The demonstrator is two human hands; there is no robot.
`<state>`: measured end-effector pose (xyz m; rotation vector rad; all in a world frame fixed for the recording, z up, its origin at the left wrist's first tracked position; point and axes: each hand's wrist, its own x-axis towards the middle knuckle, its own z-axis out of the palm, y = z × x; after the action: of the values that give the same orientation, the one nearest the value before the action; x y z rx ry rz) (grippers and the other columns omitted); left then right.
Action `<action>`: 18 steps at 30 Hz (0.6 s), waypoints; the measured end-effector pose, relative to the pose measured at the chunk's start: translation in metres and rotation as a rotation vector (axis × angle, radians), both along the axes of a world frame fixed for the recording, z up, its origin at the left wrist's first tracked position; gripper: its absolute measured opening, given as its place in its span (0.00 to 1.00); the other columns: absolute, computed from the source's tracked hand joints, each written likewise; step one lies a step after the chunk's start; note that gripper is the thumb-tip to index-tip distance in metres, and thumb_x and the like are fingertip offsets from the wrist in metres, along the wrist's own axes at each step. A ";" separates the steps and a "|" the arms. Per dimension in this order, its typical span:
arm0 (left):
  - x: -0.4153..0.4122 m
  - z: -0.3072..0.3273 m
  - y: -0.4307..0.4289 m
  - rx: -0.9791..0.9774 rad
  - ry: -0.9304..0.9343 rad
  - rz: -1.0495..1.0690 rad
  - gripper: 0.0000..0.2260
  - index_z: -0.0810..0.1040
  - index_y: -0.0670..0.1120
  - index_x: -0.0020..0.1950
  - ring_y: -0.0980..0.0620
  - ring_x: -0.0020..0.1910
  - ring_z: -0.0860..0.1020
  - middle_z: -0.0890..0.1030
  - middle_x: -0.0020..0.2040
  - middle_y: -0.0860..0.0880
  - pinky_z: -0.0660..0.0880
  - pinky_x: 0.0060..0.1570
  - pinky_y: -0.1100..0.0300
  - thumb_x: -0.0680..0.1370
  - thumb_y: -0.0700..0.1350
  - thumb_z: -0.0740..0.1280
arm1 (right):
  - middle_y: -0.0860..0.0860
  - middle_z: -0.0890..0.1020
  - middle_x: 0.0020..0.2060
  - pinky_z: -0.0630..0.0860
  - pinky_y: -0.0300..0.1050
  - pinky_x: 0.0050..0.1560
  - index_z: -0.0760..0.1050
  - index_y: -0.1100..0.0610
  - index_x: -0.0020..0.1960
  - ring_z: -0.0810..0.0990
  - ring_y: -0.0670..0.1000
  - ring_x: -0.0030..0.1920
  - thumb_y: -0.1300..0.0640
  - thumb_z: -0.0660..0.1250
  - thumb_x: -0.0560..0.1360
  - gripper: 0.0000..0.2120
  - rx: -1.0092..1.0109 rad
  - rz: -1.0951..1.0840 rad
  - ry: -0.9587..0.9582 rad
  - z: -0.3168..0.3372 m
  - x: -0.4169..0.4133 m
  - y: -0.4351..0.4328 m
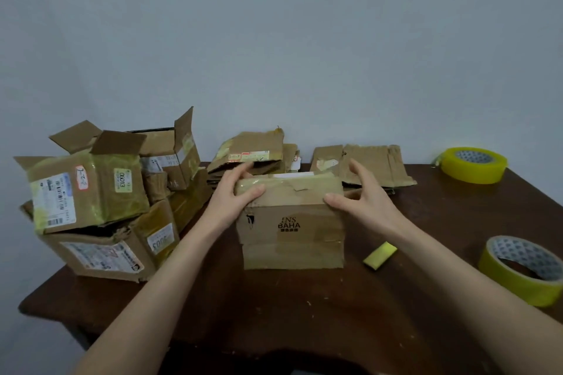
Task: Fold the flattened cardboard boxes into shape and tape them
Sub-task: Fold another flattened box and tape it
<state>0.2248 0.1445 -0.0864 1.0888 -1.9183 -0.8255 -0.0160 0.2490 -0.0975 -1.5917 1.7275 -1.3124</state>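
A brown cardboard box (pixel 292 225) printed "BAHA" stands upright at the middle of the dark wooden table (pixel 304 320), old tape across its top. My left hand (pixel 234 195) grips its top left corner, thumb on the front and fingers over the top. My right hand (pixel 362 198) is at the top right corner: the thumb touches the edge and the fingers are spread beside the box. Flattened boxes (pixel 253 158) lie stacked behind it, more flattened cardboard (pixel 368 164) to their right. Two yellow tape rolls lie at the right, one far (pixel 473 164) and one near (pixel 524 271).
Several shaped, labelled boxes (pixel 91 195) are piled on the table's left side, some with flaps up. A small yellow piece (pixel 380 255) lies right of the held box. A plain wall stands behind the table. The table's near edge runs below my forearms.
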 end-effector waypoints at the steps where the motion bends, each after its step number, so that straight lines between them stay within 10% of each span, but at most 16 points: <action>1: 0.002 0.000 -0.003 -0.012 -0.076 -0.026 0.18 0.72 0.55 0.67 0.55 0.62 0.68 0.70 0.61 0.51 0.65 0.68 0.50 0.77 0.51 0.68 | 0.48 0.55 0.77 0.69 0.45 0.62 0.49 0.48 0.79 0.71 0.48 0.66 0.45 0.73 0.70 0.46 0.020 0.024 0.031 0.004 -0.002 -0.003; 5: 0.005 0.000 -0.006 0.054 -0.119 -0.107 0.12 0.75 0.59 0.62 0.55 0.70 0.60 0.63 0.69 0.53 0.58 0.68 0.56 0.79 0.52 0.64 | 0.47 0.48 0.78 0.56 0.50 0.73 0.57 0.43 0.77 0.51 0.51 0.77 0.43 0.72 0.71 0.39 0.164 0.191 0.254 0.022 -0.002 -0.016; 18: -0.039 0.008 0.012 0.172 -0.079 -0.159 0.22 0.61 0.48 0.77 0.52 0.75 0.57 0.58 0.77 0.50 0.57 0.69 0.59 0.82 0.39 0.54 | 0.49 0.64 0.68 0.63 0.44 0.65 0.72 0.39 0.66 0.63 0.51 0.69 0.32 0.67 0.64 0.32 0.242 0.067 0.350 0.033 -0.020 0.028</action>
<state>0.1855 0.1565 -0.0786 1.0941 -2.0501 -1.0667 -0.0361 0.2772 -0.0641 -1.7934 1.9293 -0.7898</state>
